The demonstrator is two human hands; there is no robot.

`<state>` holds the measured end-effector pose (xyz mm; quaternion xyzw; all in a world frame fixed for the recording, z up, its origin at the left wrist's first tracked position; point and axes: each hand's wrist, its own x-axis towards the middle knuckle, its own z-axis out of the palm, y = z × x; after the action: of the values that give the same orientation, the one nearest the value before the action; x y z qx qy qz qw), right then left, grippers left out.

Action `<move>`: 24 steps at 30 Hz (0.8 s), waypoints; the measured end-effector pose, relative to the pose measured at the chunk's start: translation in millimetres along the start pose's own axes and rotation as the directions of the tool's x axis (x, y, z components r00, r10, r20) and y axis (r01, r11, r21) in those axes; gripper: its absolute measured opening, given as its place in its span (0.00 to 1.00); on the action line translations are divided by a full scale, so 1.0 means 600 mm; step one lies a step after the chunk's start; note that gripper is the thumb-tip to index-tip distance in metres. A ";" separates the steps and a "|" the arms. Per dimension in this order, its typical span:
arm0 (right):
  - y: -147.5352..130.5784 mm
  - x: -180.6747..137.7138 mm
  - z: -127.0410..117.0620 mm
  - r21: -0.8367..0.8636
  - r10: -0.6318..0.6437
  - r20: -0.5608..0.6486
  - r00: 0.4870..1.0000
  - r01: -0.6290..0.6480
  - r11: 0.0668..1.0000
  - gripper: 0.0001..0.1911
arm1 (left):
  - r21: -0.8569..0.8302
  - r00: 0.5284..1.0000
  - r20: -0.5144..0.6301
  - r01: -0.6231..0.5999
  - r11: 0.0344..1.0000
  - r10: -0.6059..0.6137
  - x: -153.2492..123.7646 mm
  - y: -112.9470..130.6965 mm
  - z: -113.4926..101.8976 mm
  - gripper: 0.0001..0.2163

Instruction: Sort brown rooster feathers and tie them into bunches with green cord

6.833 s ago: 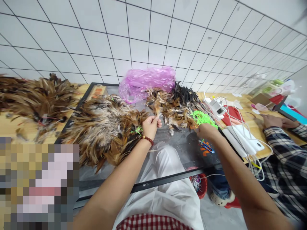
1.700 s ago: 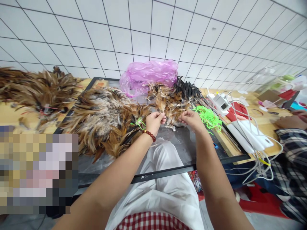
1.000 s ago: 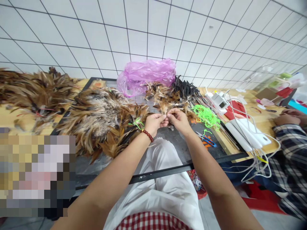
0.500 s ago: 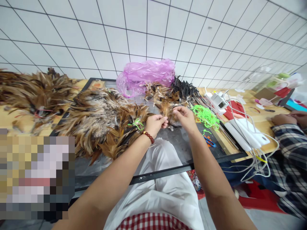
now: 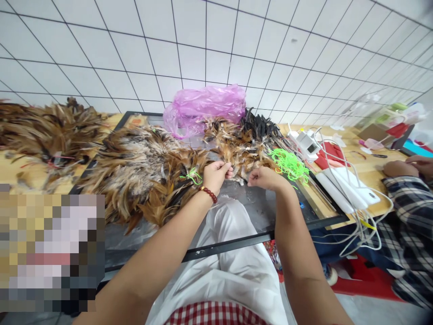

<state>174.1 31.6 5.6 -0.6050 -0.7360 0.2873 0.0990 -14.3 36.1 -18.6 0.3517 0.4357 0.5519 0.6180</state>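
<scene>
My left hand [image 5: 216,177], a beaded bracelet at its wrist, is closed in a pinch, with brown feathers [image 5: 223,158] showing just above its fingertips. To its right my right hand [image 5: 267,178] has its fingers curled in; whatever they hold, if anything, is hidden. Its fingertips are beside the pale, fluffy ends of a loose feather pile [image 5: 248,153]. A large heap of brown and grey feathers [image 5: 135,158] lies left of my left hand, with a bright green tie [image 5: 192,175] on the bunch nearest it. A tangle of neon green strings [image 5: 290,166] lies beyond my right hand.
A pink plastic bag [image 5: 206,108] and black feathers [image 5: 262,128] are at the back of the black-edged board [image 5: 230,241]. More feathers [image 5: 50,128] lie far left. At right are a white power strip [image 5: 352,187], cables and another person's plaid sleeve [image 5: 406,194].
My right hand has come lower and toward me, its wrist bent and fingers curling inward, covering most of the blue tool. My left hand has shifted slightly left, still pinched.
</scene>
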 end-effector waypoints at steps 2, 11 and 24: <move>-0.001 -0.003 -0.004 0.110 -0.062 -0.036 0.997 0.065 0.992 0.04 | -0.009 1.000 -0.002 -0.010 1.000 0.010 0.001 -0.001 0.000 0.09; -0.024 0.000 -0.009 0.823 0.177 -0.317 0.932 0.178 0.539 0.26 | -0.066 1.000 0.002 0.006 0.998 -0.006 -0.006 0.002 0.006 0.07; -0.065 0.023 0.034 0.864 0.120 -0.382 0.917 0.307 0.400 0.21 | -0.091 0.970 0.099 0.230 0.969 -0.221 -0.030 0.008 0.020 0.04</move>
<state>127.9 34.3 7.5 -0.4520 -0.4576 0.5103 0.5709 -5.5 19.6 -7.1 0.2918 0.4164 0.4833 0.7127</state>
